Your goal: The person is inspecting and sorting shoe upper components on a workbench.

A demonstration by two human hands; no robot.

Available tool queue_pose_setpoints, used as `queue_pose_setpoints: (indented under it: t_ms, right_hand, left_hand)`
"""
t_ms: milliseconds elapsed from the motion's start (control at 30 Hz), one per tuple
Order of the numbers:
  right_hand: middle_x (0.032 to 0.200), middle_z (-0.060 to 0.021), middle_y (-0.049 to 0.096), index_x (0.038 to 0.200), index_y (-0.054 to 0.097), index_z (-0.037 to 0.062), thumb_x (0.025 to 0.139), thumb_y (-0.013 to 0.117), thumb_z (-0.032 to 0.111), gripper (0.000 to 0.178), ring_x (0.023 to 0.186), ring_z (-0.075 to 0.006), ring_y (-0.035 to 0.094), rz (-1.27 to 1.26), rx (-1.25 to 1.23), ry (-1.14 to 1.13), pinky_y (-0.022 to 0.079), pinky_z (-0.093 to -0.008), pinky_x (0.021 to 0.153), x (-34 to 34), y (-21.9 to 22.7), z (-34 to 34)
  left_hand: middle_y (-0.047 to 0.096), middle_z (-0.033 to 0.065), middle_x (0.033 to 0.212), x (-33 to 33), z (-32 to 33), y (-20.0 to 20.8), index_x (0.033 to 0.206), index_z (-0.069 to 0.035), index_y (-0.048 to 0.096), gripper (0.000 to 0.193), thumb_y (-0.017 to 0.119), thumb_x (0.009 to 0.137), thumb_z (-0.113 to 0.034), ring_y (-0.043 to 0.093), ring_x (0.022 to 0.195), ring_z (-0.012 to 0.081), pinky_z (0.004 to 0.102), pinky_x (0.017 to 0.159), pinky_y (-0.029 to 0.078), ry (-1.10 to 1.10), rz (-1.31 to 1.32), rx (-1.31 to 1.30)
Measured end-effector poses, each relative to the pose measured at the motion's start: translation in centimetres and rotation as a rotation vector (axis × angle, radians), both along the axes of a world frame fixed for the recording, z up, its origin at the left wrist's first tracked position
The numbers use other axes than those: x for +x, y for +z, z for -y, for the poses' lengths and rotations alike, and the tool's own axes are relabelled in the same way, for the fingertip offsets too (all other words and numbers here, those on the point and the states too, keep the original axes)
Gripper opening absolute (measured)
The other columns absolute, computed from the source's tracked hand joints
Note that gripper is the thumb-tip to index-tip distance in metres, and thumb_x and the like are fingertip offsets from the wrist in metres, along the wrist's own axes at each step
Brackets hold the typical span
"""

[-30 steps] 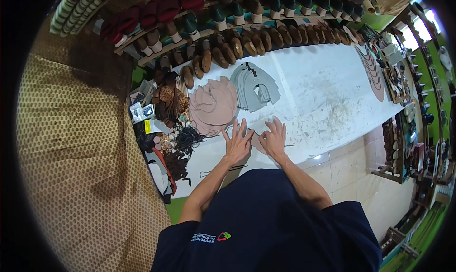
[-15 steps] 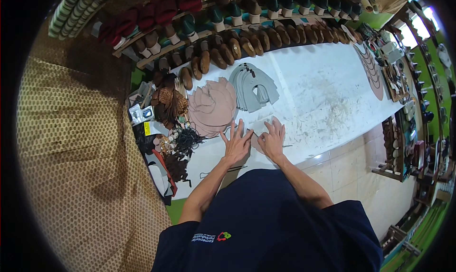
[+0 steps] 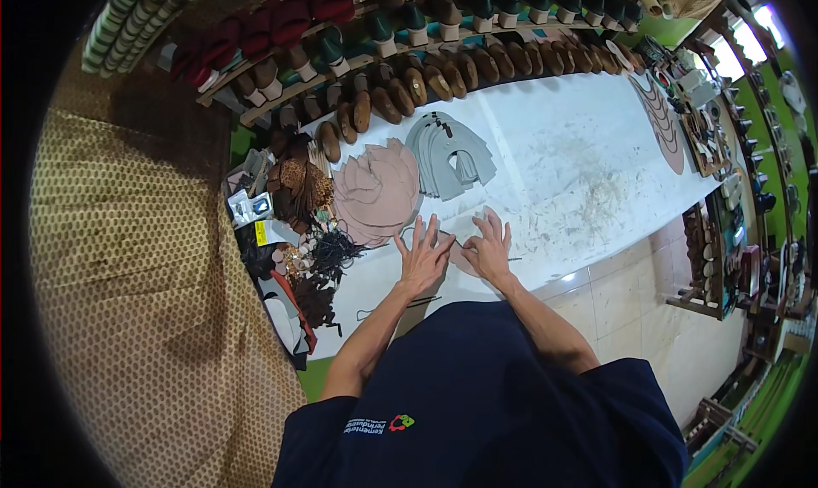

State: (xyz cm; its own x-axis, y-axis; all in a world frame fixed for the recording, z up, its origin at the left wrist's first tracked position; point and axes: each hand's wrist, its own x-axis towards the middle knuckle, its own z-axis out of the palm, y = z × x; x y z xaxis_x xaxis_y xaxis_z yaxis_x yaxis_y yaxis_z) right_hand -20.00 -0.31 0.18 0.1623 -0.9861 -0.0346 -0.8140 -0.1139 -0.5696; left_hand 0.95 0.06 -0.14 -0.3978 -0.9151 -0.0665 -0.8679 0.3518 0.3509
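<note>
holding left hand over the white counter with fingers splayed; bending right hand's fingers at a flat pinkish-tan piece; cannot tell whether gripping it.

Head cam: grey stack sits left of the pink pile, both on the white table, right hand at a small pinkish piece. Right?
One fix: the grey stack sits right of the pink pile, per the head view. Both on the white table, right hand at a small pinkish piece: correct.
</note>
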Motion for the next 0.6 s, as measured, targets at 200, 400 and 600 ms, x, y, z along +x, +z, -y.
queue_pose_setpoints:
  t_ms: [200,400,600]
  right_hand:
    - [0.150,-0.0090,0.056,0.086,0.083,0.0103,0.084,0.079,0.024,0.014,0.154,-0.0367,0.031,-0.082,-0.145,0.045,0.012,-0.0693,0.125,0.1,0.1,0.0]
    - [0.141,-0.0070,0.063,0.085,0.084,0.0098,0.083,0.077,0.023,0.015,0.146,-0.0353,0.043,-0.131,-0.248,0.062,0.018,-0.0672,0.125,0.6,-0.3,-0.3]
    - [0.132,-0.0055,0.068,0.083,0.085,0.0103,0.083,0.074,0.020,0.014,0.141,-0.0314,0.048,-0.170,-0.241,0.065,0.020,-0.0648,0.126,1.0,0.2,-0.3]
  left_hand:
    - [0.018,0.0116,0.176,0.1,-0.2,-0.4,0.146,-0.038,0.063,0.044,0.062,0.102,-0.035,0.007,0.163,0.0393,0.0852,0.112,-0.001,0.010,0.006,-0.026]
    - [0.018,0.0124,0.176,0.0,-0.1,-0.1,0.146,-0.039,0.062,0.044,0.061,0.102,-0.034,0.007,0.163,0.0400,0.0850,0.112,-0.001,0.003,-0.007,-0.001]
    - [0.015,0.0140,0.177,0.1,0.0,-0.6,0.149,-0.040,0.059,0.046,0.061,0.103,-0.033,0.007,0.162,0.0409,0.0855,0.111,-0.002,-0.020,0.009,-0.023]
